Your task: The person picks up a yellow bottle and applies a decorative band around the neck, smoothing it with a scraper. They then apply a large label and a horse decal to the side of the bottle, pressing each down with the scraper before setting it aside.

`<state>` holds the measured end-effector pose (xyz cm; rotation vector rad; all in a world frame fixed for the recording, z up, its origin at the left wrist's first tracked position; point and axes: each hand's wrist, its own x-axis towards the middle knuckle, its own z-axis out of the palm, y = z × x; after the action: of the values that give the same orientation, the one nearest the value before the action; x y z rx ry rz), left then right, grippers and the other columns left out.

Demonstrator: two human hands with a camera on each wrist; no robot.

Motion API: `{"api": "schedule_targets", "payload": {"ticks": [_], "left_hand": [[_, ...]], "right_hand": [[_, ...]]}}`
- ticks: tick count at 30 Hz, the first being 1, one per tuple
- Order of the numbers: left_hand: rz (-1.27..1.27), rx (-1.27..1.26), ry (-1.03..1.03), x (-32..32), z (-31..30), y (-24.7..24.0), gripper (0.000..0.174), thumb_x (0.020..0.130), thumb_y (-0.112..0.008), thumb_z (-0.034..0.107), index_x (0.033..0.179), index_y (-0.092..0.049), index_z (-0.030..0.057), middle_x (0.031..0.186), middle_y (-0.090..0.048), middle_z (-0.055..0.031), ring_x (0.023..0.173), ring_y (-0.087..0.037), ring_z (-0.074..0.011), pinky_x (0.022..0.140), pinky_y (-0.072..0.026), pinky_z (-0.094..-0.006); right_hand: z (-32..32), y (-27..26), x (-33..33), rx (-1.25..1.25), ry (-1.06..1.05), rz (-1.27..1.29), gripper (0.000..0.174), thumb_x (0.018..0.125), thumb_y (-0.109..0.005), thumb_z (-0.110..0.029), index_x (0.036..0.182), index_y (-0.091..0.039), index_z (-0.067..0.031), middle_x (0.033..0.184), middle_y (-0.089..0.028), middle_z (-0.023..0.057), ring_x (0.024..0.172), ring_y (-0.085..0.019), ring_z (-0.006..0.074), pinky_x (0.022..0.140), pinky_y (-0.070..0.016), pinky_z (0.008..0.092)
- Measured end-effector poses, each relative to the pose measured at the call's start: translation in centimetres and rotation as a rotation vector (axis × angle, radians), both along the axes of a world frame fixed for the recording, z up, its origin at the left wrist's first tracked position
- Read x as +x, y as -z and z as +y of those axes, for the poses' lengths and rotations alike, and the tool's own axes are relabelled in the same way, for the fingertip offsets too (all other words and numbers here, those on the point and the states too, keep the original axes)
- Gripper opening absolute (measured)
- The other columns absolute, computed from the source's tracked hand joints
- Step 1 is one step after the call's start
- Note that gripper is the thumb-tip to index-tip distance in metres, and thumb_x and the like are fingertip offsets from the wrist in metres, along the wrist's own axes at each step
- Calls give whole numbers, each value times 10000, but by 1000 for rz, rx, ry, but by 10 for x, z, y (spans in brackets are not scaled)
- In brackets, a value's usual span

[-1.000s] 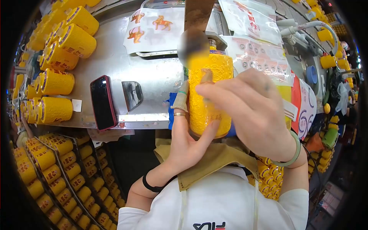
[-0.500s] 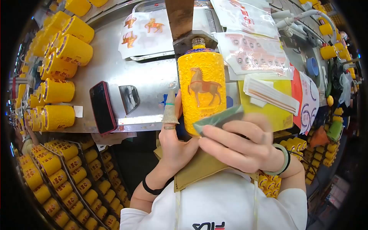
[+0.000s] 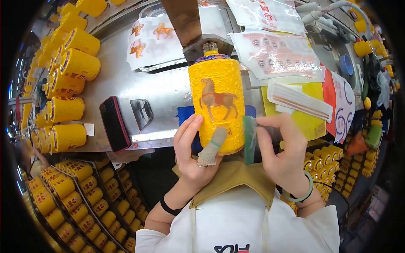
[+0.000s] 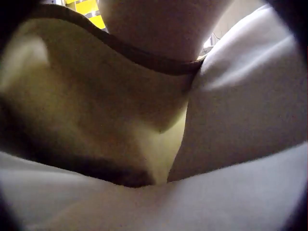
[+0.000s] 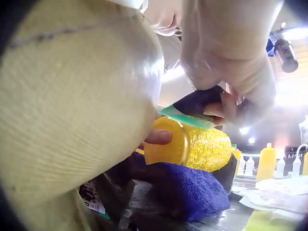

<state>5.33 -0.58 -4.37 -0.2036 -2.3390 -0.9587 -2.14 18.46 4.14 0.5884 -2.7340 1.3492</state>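
A yellow embossed bottle (image 3: 219,105) with a brown horse decal (image 3: 217,99) on its front lies with its glass neck at a notched metal bracket (image 3: 190,48). My left hand (image 3: 196,154) holds the bottle's lower end, a cloth-covered digit (image 3: 213,147) lying over its front and other fingers along its left side. My right hand (image 3: 287,149) pinches a green-edged scraper (image 3: 249,139) beside the bottle's lower right. In the right wrist view the scraper's dark wedge shape (image 5: 192,106) overlaps the bottle above a blue towel (image 5: 192,187). Apron and shirt cloth fill the left wrist view.
A phone (image 3: 114,123) and a dark, shiny flat piece (image 3: 141,114) lie left on the metal table. Yellow bottles (image 3: 69,109) stand farther left. Horse decal sheets (image 3: 147,38) are behind, printed sheets (image 3: 274,52) and paper strips (image 3: 299,101) at right. Bottle racks (image 3: 76,202) stand below.
My right hand has moved from over the bottle to its lower right, with the scraper turned upright. My left hand's covered digit has come from the left side onto the bottle's front.
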Motion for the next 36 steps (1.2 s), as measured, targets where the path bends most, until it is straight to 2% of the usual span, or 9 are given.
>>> {"api": "schedule_targets", "payload": {"ticks": [6, 14, 16, 24, 26, 27, 31, 34, 36], "left_hand": [[-18, 201, -29, 0, 5, 5, 514, 763, -895, 15, 1245, -716, 19, 1439, -549, -202, 1299, -599, -382, 1064, -546, -437], [-52, 370, -55, -1, 3, 5, 490, 733, -911, 21, 1186, -727, -6, 1399, -604, -205, 1265, -623, -394, 1051, -551, -425], [8, 167, -9, -2, -5, 2, 517, 728, -910, 16, 1205, -713, -22, 1403, -607, -198, 1271, -623, -392, 1048, -552, -423], [-30, 244, -17, 1, 4, 1, 569, 767, -879, 29, 1295, -675, -18, 1413, -574, -189, 1304, -579, -397, 1086, -511, -446], [38, -110, -24, -1, 5, 3, 652, 748, -864, -16, 1368, -668, 36, 1461, -483, -215, 1328, -524, -400, 1089, -457, -425], [-79, -147, -73, 2, 10, -4, 612, 750, -911, 57, 1323, -720, 151, 1448, -454, -203, 1310, -508, -405, 1060, -462, -420], [-147, 58, -139, -1, 15, -14, 661, 746, -951, 146, 1349, -681, 142, 1432, -464, -202, 1310, -511, -407, 1059, -463, -429], [-34, -190, -47, -6, 9, -11, 807, 751, -961, 188, 1425, -551, 21, 1433, -449, -205, 1295, -526, -392, 1047, -484, -432], [-137, 614, 3, -7, 15, -1, 910, 734, -972, 200, 1462, -476, -31, 1453, -426, -197, 1260, -568, -368, 1033, -513, -423]], "right_hand": [[-17, -4, 3, -175, -74, -9, 170, 873, -726, 44, 1031, -697, -11, 840, -628, 133, 676, -643, 289, 597, -515, 365], [-5, -6, -3, 61, 59, -9, 144, 879, -714, 50, 1011, -684, 1, 837, -622, 140, 690, -644, 301, 608, -513, 377], [-16, -18, 5, -54, -17, 30, 137, 886, -711, 46, 1011, -683, -2, 846, -627, 144, 701, -647, 308, 616, -514, 376], [5, 3, -2, 49, 122, -43, 103, 933, -682, 24, 1035, -676, 13, 894, -650, 149, 776, -662, 290, 702, -520, 365], [10, 7, -1, 3, 134, -82, 117, 936, -684, 20, 1052, -680, 12, 912, -660, 146, 794, -665, 279, 722, -519, 356], [11, 8, 0, -44, 147, -127, 130, 939, -685, 17, 1069, -683, 11, 930, -670, 143, 813, -667, 268, 742, -518, 347], [10, 5, -14, -83, 130, -90, 161, 942, -689, 7, 1103, -684, 13, 959, -685, 136, 848, -674, 250, 771, -519, 328], [8, -3, -31, -34, 50, 94, 195, 937, -697, -3, 1131, -682, 10, 981, -695, 136, 853, -684, 254, 777, -528, 321], [-6, -12, -35, -108, 32, 4, 202, 927, -706, -9, 1128, -681, -1, 983, -693, 135, 845, -691, 249, 765, -538, 330]]}}
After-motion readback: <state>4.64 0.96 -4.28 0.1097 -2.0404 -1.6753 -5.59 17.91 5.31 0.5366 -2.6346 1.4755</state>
